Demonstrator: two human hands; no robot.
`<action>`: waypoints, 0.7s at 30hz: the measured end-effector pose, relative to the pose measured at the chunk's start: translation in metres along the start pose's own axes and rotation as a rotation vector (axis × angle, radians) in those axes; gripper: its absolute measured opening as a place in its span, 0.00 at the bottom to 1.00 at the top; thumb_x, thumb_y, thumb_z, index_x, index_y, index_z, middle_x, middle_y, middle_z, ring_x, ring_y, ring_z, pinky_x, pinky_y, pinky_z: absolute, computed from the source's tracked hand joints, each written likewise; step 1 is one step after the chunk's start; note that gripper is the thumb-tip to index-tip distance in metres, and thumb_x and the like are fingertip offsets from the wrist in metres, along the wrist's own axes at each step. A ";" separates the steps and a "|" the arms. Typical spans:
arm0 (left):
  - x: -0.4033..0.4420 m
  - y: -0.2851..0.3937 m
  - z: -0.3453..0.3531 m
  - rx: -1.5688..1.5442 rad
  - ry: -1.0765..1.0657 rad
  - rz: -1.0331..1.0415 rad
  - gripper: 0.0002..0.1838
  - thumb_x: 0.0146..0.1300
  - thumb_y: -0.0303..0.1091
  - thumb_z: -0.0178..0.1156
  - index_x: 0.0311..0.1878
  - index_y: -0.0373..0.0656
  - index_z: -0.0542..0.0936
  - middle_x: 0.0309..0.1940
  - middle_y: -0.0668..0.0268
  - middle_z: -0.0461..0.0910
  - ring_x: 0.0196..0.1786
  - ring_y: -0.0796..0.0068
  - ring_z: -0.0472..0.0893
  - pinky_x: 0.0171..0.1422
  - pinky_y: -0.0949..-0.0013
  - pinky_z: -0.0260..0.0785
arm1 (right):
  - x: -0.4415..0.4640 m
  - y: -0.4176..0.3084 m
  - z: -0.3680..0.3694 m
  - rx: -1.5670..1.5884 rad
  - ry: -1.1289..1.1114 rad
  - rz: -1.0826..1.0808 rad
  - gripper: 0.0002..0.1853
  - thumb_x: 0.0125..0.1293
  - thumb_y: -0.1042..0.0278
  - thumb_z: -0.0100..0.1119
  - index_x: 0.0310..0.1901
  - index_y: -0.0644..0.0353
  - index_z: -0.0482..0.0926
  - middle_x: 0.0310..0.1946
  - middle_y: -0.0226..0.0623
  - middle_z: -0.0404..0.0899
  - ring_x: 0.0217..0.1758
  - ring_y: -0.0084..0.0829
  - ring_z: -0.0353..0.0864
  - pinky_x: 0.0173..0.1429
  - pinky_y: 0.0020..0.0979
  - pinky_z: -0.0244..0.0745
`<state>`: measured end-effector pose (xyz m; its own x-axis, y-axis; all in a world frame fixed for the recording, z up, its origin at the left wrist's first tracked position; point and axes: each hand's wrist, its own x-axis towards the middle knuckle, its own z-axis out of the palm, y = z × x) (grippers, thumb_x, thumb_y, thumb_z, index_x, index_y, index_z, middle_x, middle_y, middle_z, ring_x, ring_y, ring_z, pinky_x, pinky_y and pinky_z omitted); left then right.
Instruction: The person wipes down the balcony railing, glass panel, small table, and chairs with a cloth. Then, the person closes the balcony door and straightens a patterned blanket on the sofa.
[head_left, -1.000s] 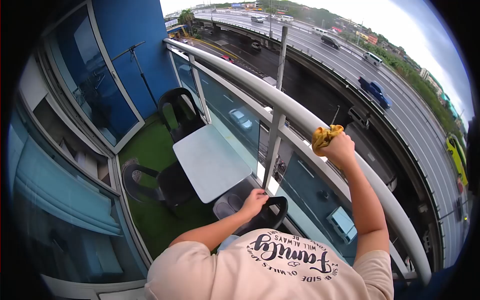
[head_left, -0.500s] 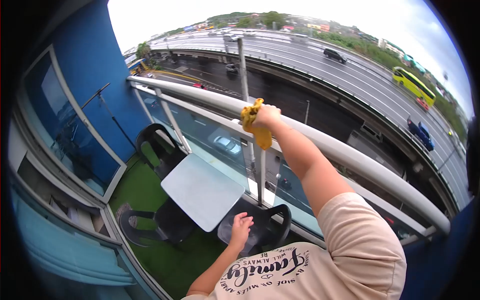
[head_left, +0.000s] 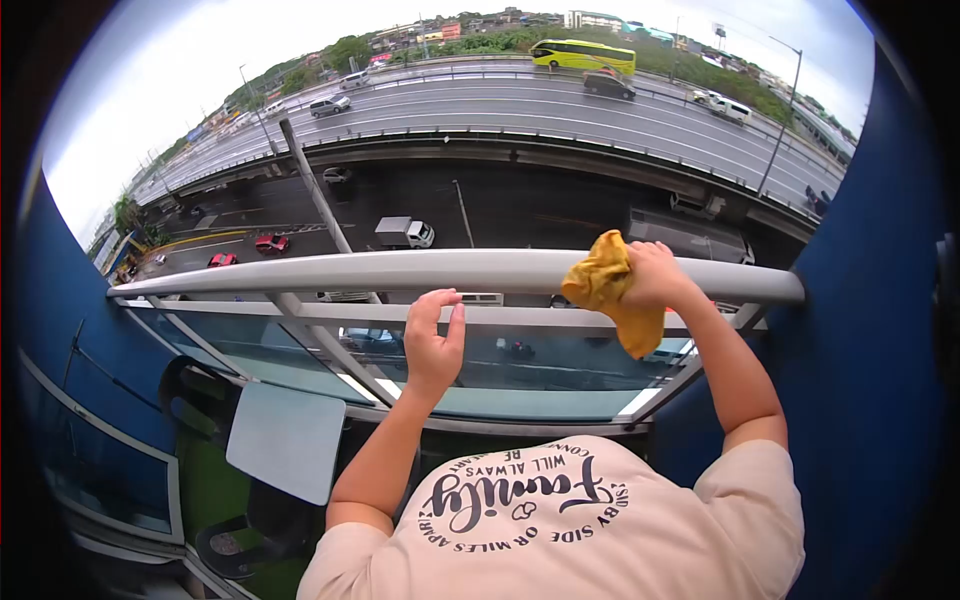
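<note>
My right hand (head_left: 657,275) grips a crumpled yellow cloth (head_left: 603,280) on the thick pale top rail (head_left: 400,270) of the balcony, near the rail's right part. One end of the cloth hangs below the rail. My left hand (head_left: 434,345) is raised just in front of the railing, with its fingers curved and apart and nothing in it. Behind that hand run the lower bar and the glass panels (head_left: 530,372).
A light-topped table (head_left: 287,440) stands at the lower left, with dark chairs (head_left: 198,392) around it on green flooring (head_left: 205,490). Blue walls (head_left: 850,350) close both sides. Beyond the railing are wet roads with vehicles.
The view has turned right, toward the road. My right hand and the cloth are now nearer the rail's right end. My left hand has risen from beside the chair to the railing.
</note>
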<state>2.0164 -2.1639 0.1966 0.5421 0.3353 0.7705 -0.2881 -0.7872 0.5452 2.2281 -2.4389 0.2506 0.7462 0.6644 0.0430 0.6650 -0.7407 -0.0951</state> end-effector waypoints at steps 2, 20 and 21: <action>0.025 0.018 0.042 0.061 -0.021 0.147 0.06 0.60 0.29 0.59 0.40 0.41 0.79 0.42 0.60 0.80 0.49 0.57 0.77 0.56 0.60 0.67 | -0.042 0.088 -0.002 -0.017 0.032 0.109 0.38 0.38 0.54 0.70 0.57 0.52 0.72 0.53 0.40 0.74 0.65 0.41 0.67 0.77 0.51 0.42; 0.061 0.019 0.151 0.453 -0.388 0.063 0.25 0.65 0.55 0.53 0.41 0.41 0.84 0.38 0.58 0.84 0.47 0.58 0.80 0.62 0.55 0.64 | -0.056 0.151 0.004 -0.081 0.151 -0.170 0.32 0.40 0.62 0.71 0.49 0.64 0.72 0.44 0.45 0.74 0.50 0.46 0.74 0.58 0.41 0.69; 0.059 0.015 0.152 0.265 -0.186 0.158 0.21 0.65 0.50 0.56 0.46 0.40 0.83 0.43 0.57 0.83 0.50 0.57 0.79 0.62 0.56 0.65 | -0.032 0.115 0.014 -0.049 0.186 -0.285 0.32 0.41 0.61 0.72 0.49 0.63 0.72 0.44 0.44 0.75 0.48 0.45 0.75 0.54 0.40 0.70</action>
<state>2.1644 -2.2344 0.1997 0.6487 0.1181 0.7518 -0.1785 -0.9367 0.3012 2.2806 -2.5441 0.2242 0.5203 0.8189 0.2421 0.8447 -0.5352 -0.0051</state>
